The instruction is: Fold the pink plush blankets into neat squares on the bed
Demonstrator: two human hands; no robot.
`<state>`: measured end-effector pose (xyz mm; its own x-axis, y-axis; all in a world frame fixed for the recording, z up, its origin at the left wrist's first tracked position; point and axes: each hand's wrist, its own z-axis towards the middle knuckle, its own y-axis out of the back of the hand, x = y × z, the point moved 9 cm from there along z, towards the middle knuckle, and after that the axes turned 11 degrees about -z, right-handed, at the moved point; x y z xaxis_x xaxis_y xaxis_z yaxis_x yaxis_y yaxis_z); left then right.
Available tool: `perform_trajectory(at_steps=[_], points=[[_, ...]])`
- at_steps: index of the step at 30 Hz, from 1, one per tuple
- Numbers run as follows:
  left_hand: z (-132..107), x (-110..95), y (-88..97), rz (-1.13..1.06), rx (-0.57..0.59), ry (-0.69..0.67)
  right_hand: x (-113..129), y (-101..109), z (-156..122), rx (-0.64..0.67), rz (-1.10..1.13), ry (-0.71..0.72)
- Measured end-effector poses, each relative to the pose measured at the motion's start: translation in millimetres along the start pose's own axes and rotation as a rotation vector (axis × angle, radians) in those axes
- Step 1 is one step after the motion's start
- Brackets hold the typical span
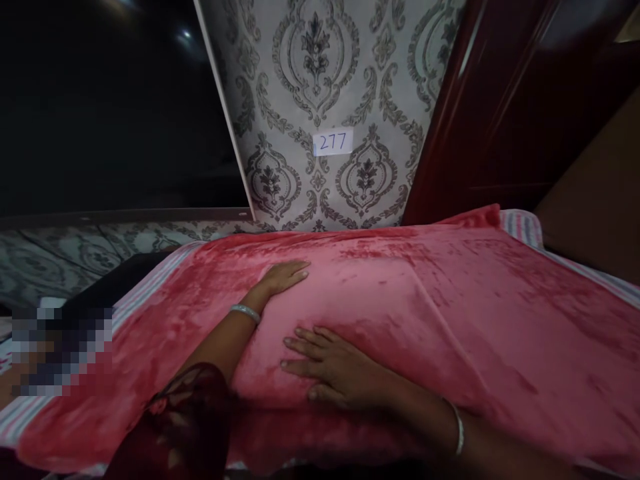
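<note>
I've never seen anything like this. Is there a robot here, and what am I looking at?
No robot here: these are a person's two bare hands. There is just one picture, taken by a camera worn on that person's head, looking forward and down.

The left hand and the right hand lie palm down on a red plush blanket. Neither seems to grip anything; the fingers are extended. A striped cloth shows at the blanket's edges.

Behind it is a patterned wall bearing a paper label marked 277, with a large dark screen at the picture's left.
</note>
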<state>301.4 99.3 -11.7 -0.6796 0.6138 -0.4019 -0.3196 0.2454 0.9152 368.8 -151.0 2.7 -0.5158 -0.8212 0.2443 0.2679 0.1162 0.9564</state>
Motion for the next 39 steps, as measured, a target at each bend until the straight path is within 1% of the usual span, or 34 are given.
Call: perform_trajectory(at_steps=[4, 6, 8, 11, 14, 15, 17, 19, 21, 23, 26, 28, 30, 33, 35, 37, 39], points=[[-2, -4, 0.2, 0.036, -0.024, 0.042, -2, -5, 1, -0.013, -0.008, -0.007], [-4, -10, 4.2, 0.058, -0.029, 0.068, -4, -6, 1, -0.015, 0.001, -0.017], [-11, -19, 11.3, 0.080, -0.037, 0.082, -6, -6, 0, -0.017, 0.005, -0.033], [-35, -35, 24.9, 0.061, -0.052, 0.077, -5, -4, 0, -0.005, 0.002, -0.048], [-70, -55, 32.4, -0.014, -0.043, 0.008, 5, 2, 10, -0.005, -0.010, -0.027], [-82, -62, 30.9, -0.032, -0.020, -0.025, 11, 4, 17, -0.017, -0.009, -0.003], [-101, -72, 21.9, -0.040, 0.044, -0.075, 27, 4, 33, -0.041, -0.001, 0.073], [-114, -74, 9.5, -0.016, 0.084, -0.091, 40, -3, 48, -0.051, -0.015, 0.151], [-119, -71, -1.7, 0.022, 0.077, -0.082, 46, -14, 58, -0.051, -0.053, 0.188], [-120, -66, -9.4, 0.059, 0.045, -0.072, 46, -23, 61, -0.055, -0.079, 0.182], [-112, -55, -13.0, 0.105, 0.021, -0.071, 43, -29, 59, -0.046, -0.077, 0.155], [-101, -45, -9.9, 0.120, 0.028, -0.067, 42, -28, 57, -0.033, -0.071, 0.139], [-84, -29, -3.2, 0.117, 0.026, -0.035, 42, -26, 56, -0.027, -0.060, 0.125], [-57, 4, 6.7, 0.083, 0.008, 0.088, 42, -22, 55, -0.027, -0.046, 0.111], [-43, 22, 9.2, 0.064, 0.005, 0.154, 42, -20, 54, -0.038, -0.044, 0.108], [-34, 30, 9.2, 0.065, 0.008, 0.168, 42, -17, 53, -0.055, -0.046, 0.105], [-31, 31, 8.9, 0.084, 0.010, 0.168, 40, -16, 52, -0.068, -0.056, 0.101]])
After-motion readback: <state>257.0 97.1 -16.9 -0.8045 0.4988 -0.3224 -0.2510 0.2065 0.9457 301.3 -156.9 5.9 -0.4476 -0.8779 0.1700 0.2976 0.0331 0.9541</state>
